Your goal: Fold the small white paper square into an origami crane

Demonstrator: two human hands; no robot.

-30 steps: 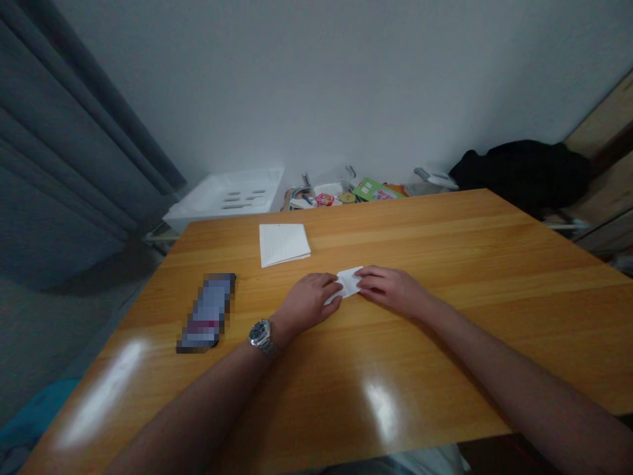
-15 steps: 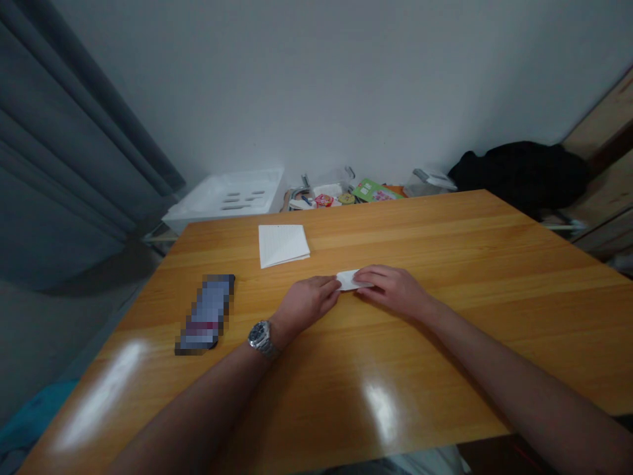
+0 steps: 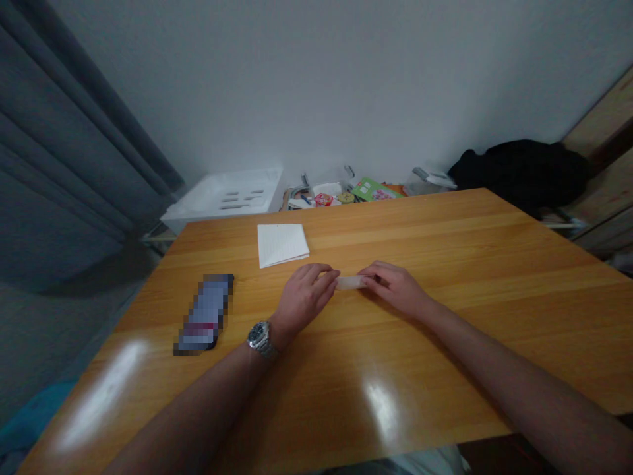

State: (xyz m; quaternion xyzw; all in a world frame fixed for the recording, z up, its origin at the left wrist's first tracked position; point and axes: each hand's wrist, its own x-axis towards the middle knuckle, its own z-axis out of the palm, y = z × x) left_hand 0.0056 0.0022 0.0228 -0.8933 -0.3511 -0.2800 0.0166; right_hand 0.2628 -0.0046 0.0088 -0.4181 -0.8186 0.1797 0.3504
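While both forearms reach in over the wooden table [image 3: 445, 231], the person has a small white paper strip [image 3: 350, 282] btwn the two hands, approx. mid-table. The left hand [image 3: 305, 293] has its fingers bunched, tips closed on the strip's left end; its thumb is partly hidden, so exact contact there can't be told. The right hand [image 3: 395, 287] pinches the right end btwn thumb & fingers. Only the strip's middle shows, lying roughly crosswise; whether it rests on the wood or sits a bit above it, can't tell.

Re progress: the paper looks narrow & prob. already folded at least once, though no. of layers & crease lines are too small to read. Not yet done: it hasn't been let go or laid flat, & both ends are covered by fingers, so its full shape can't be judged. Prob. mid-handling, i.e. not a finished piece.

The ruled paper [image 3: 281, 244], white & apparently folded over, lies beyond the left hand, apart from it, w/ no hand on it. A smartphone [image 3: 205, 313], screen pixelated, lies well left of the wristwatch [image 3: 260, 335] on the left wrist. Past the far edge: a white plastic tray [image 3: 237, 188], a green printed packet [image 3: 373, 190], misc. small stuff.
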